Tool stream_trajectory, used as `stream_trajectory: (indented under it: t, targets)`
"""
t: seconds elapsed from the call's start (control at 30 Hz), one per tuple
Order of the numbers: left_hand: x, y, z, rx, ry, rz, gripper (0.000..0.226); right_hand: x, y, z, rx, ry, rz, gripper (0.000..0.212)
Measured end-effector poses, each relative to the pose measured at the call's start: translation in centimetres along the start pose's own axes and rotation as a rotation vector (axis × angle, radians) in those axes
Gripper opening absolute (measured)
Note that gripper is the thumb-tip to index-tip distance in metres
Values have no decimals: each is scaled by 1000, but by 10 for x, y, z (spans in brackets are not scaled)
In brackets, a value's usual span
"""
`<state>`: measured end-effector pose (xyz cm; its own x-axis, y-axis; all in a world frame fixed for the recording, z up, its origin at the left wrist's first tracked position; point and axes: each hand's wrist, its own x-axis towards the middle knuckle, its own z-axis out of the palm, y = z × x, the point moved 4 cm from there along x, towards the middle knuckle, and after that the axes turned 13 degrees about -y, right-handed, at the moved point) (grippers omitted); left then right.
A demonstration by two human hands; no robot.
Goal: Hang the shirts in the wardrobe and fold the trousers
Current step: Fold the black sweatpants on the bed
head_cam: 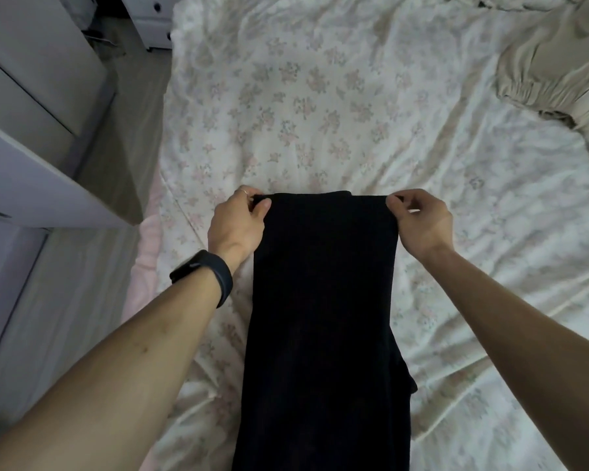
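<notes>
I see a floral bedsheet (320, 96) with black trousers (323, 317) laid lengthwise on it, beige garment (558, 73) far right, white wardrobe (31, 130) left. My left hand (235, 222) and right hand (422, 222) each pinch a far corner.

Trousers (323, 300) matt dark cloth (sheet (320, 96) creased cotton-like)

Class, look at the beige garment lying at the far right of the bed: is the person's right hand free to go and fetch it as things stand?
Probably not yet. The right hand is pinching a corner of the black trousers, as is the left hand. The beige garment lies farther up the bed; nothing lies between, but it must let go first.
</notes>
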<state>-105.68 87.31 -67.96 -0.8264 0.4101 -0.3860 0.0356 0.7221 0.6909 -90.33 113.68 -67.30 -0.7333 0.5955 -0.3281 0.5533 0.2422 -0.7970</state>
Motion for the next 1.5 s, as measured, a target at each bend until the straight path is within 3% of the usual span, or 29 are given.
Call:
stream_trajectory:
  t: [0.37, 0.47, 0.57, 0.6, 0.67, 0.77, 0.83, 1.0, 1.1, 1.17, 1.3, 1.5]
  targets:
    - [20, -2, 8, 176, 24, -55, 39, 32, 5, 21, -106, -37, 56, 23]
    - [-5, 14, 17, 552, 234, 259, 54, 17, 4, 28, -195, 102, 29, 29]
    - [-43, 12, 63, 771, 125, 574, 63, -33, -9, 56, -431, 310, -153, 37]
    - [-49, 7, 78, 797, 48, 572, 65, -52, -13, 75, -498, 277, -251, 41]
    - [-49, -8, 100, 848, -63, 480, 67, -80, -7, 116, -667, 38, -349, 52]
    - [-22, -31, 106, 873, -98, 388, 61, -81, 34, 138, -908, -172, -284, 59]
    - [-10, -38, 105, 878, -111, 381, 56, -70, 56, 129, -992, -183, -194, 59]
    - [-33, -30, 103, 888, -185, 262, 58, -91, 69, 91, -930, -206, 189, 61]
    - [-96, -28, 100, 792, -291, 172, 61, -143, 55, 81, -852, -179, 143, 62]
    - [-153, -30, 102, 745, -264, 199, 62, -187, 43, 91, -810, -153, 23, 60]
    - [-251, -67, 109, 768, -272, 252, 61, -279, 51, 124, -875, -275, -173, 56]
    - [-266, -124, 99, 719, -327, -25, 61, -321, 106, 93, -850, -336, 217, 58]
